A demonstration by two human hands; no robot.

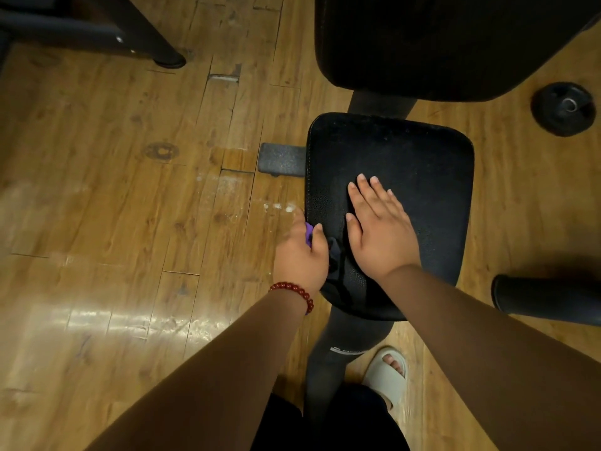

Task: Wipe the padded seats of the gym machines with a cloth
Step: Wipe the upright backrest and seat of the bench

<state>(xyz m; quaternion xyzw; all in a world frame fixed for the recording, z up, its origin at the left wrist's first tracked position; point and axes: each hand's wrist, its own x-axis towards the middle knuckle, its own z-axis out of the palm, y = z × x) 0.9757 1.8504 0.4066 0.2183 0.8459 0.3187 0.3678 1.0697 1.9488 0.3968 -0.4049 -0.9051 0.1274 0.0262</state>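
Grips a purple cloth [309, 235] in the left hand [300, 255] — fingers curled round it, only a small fold showing between thumb and forefinger. Holds it against the left edge of the black padded seat [416, 170], toward the near left corner. Wears a red bead bracelet [294, 293] on that wrist. Lays the right hand [379, 232] flat on the seat top, in its near left part — fingers straight and slightly spread, palm down, grasping nothing. Shows something dark and crumpled between the two hands at the seat's edge; cannot tell whether cloth or strap. Beyond the far edge of the seat, a large black backrest pad [439, 43]. On the wooden floor [130, 196], a black weight plate [564, 109] off the far right corner. Off the near right corner, a black foam roller pad [546, 301]. From under the left edge, a dark frame foot [281, 159]. Below the near edge, the grey frame post [344, 353], with a pale slipper [387, 372] just beside it.
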